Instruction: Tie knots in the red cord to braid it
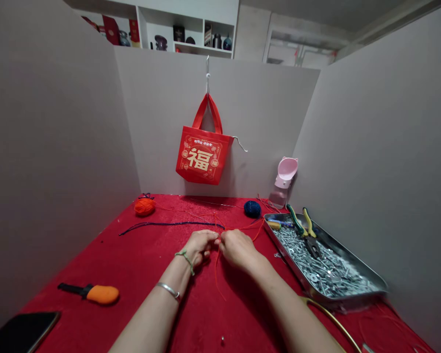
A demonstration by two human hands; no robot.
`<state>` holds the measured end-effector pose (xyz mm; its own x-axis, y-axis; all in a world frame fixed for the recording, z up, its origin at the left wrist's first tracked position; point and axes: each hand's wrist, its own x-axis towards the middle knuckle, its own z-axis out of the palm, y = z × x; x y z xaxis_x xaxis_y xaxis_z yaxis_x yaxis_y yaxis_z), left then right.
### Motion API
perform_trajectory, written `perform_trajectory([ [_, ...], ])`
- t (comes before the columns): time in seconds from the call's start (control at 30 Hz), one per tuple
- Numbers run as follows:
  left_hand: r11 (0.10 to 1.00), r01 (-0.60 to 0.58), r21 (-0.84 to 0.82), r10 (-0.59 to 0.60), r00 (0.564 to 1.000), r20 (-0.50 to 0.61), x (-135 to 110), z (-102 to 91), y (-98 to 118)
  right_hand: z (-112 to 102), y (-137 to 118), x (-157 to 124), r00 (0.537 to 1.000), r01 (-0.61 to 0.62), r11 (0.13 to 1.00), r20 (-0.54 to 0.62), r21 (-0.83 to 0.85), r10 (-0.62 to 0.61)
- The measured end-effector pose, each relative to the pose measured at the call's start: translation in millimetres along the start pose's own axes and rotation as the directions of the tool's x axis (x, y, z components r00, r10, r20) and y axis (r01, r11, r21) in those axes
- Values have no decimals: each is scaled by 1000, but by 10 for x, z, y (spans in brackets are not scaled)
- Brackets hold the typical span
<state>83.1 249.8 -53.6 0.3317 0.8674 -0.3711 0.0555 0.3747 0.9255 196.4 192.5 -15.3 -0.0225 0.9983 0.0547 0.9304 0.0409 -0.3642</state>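
My left hand and my right hand meet at the middle of the red cloth, fingers curled and pinched together on thin red cords. One red strand hangs down from the pinch toward me. More red strands run from the hands up to the far side. A dark blue cord lies stretched across the cloth just beyond my left hand. An orange ball of yarn sits at the far left and a dark blue ball at the far right.
A metal tray of screws with green and yellow pliers stands at right. An orange-handled tool and a phone lie at near left. A red bag hangs on the back panel, a pink bottle beside it. Grey panels wall three sides.
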Motion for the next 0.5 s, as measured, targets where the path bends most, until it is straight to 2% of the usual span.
perform_trajectory([
  [0.1,999,8,-53,-8,1000,9,26,-11,-15,-21,-262,-153,989,102,991,116,-86,-92],
  [0.17,998,10,-55,-10,1000,9,23,-7,-7,-83,-432,-283,954,221,970,227,-99,-194],
  [0.2,999,13,-45,-12,1000,5,16,-4,0,-140,-497,-345,913,300,952,306,-57,-269],
  [0.23,999,14,-32,-14,1000,-4,9,0,7,-209,-541,-395,847,378,924,386,46,-366],
  [0.27,1000,15,-26,-15,1000,-8,2,4,12,-279,-557,-423,740,425,880,478,212,-473],
  [0.3,1000,7,-28,-8,1000,-10,-3,8,15,-338,-544,-422,643,391,830,528,398,-555],
  [0.33,999,-7,-37,7,1000,-12,-6,11,14,-375,-501,-389,610,321,774,506,546,-610],
  [0.37,999,-27,-44,26,1000,-18,-7,13,10,-381,-434,-326,654,257,719,431,646,-621],
  [0.4,998,-42,-48,40,999,-27,-6,16,4,-353,-348,-237,784,211,673,289,709,-550],
  [0.43,998,-47,-44,45,998,-38,-5,18,-3,-295,-253,-134,927,132,650,138,748,-347],
  [0.47,999,-43,-32,42,998,-49,-4,22,-9,-212,-158,-27,994,10,640,64,768,-92],
  [0.5,999,-36,-15,35,998,-59,-4,27,-14,-116,-72,72,993,-113,612,70,783,94],
])
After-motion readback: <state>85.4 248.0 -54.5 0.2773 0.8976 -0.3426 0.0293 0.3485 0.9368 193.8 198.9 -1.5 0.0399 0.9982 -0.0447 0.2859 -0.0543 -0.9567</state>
